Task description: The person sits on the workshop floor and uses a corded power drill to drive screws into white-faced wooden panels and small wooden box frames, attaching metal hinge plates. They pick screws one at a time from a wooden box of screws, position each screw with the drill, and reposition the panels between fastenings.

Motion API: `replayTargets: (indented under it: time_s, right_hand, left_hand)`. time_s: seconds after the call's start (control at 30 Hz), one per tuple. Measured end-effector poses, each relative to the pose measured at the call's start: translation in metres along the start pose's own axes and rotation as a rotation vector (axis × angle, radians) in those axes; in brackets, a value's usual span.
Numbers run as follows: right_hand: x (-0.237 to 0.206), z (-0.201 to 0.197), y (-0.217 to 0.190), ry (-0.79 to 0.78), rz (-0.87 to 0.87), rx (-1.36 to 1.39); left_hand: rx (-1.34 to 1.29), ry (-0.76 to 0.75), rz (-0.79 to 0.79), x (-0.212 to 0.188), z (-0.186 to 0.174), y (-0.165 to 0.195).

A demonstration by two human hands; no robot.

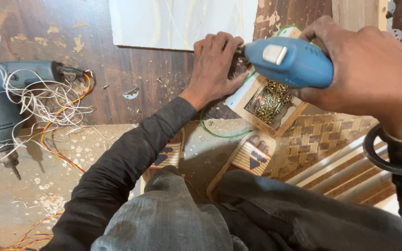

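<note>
Your right hand (373, 69) grips the blue drill (289, 61), fingers wrapped tight around its body, held level above the box of screws (268, 100). Your left hand (217, 65), fingers pressed together, steadies the bit end near the white panel (173, 23).

**Floor-level workshop, dusty and cluttered**

You're looking down at a dark brown wood panel (117, 69), scuffed with pale patches. Below it the concrete floor (33, 195) is covered in sawdust and chips. A white marbled board (177, 21) lies at the top. A woven mat (322, 135) sits on your right, tangled wires (47, 102) on your left. Light is even and soft.
</note>
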State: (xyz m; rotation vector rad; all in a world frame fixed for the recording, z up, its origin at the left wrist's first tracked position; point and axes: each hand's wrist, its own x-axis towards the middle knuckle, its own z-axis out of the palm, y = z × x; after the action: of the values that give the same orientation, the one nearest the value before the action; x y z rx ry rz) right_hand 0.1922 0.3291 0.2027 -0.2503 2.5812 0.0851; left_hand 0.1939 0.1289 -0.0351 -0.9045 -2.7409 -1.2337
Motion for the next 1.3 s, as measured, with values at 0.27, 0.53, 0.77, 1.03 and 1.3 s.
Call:
replayTargets:
  time_s: [0.27,0.53,0.77,1.03,1.3]
  right_hand:
    - [-0.036,0.012,-0.002,0.404,-0.225,0.366]
    - [-0.120,0.067,0.037,0.473,0.171,1.120]
    - [-0.172,0.122,0.033,0.576,0.362,1.537]
    - [-0.169,0.142,0.013,0.787,0.309,1.659]
    - [-0.149,0.130,-0.008,0.867,0.308,1.485]
  left_hand:
    - [-0.152,-0.098,-0.077,-0.011,0.002,0.002]
    - [-0.286,-0.047,-0.065,-0.024,-0.019,0.032]
    - [0.021,-0.068,0.369,-0.003,0.003,0.065]
    - [0.314,-0.191,0.638,0.018,0.068,0.085]
    - [0.714,-0.401,0.527,0.018,0.046,0.107]
